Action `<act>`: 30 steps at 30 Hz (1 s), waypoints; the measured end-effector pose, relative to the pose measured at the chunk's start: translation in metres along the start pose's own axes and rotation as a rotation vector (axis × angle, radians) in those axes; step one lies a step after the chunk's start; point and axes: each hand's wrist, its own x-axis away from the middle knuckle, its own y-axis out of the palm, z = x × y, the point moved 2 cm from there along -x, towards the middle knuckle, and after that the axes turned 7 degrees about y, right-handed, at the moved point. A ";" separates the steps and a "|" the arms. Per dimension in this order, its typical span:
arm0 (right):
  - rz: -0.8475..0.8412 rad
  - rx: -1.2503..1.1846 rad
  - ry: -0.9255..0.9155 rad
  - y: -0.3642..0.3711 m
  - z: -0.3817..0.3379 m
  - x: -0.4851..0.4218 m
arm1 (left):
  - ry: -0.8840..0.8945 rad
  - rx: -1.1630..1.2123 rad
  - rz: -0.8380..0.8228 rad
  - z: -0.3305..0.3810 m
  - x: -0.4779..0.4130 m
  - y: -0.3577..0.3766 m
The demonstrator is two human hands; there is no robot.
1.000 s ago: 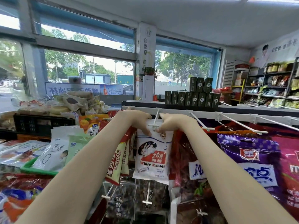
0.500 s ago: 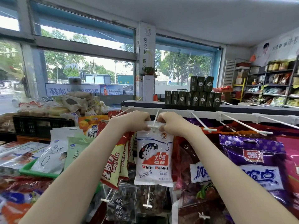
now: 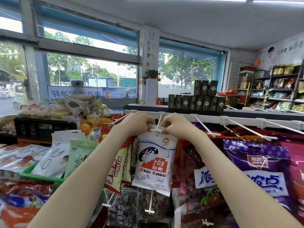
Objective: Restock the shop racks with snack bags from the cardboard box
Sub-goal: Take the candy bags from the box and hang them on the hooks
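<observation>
white rabbit bag (image 3: 153,163) pinched under left hand (image 3: 138,123), right hand (image 3: 176,125)

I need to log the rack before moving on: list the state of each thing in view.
White Rabbit bag, upright, top at the hook tip; threaded or not, cannot tell.
Left hand, pinching the bag's top, left of the hook.
Right hand, pinching its top, right of the hook.
Purple bag, upright, untouched.
Green boxes, stacked in two rows.

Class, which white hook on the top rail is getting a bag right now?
The hook between both hands: at its tip the left hand and right hand pinch the White Rabbit bag. Other hooks go untouched.
</observation>
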 end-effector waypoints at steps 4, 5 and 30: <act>-0.023 0.011 -0.004 0.000 -0.001 0.003 | 0.013 0.036 -0.031 -0.004 0.002 0.000; -0.023 0.023 -0.007 0.000 -0.001 0.003 | 0.016 0.037 -0.033 -0.004 0.003 0.000; 0.681 0.146 -0.243 0.044 0.060 0.144 | -0.143 -0.027 0.998 0.113 0.093 0.123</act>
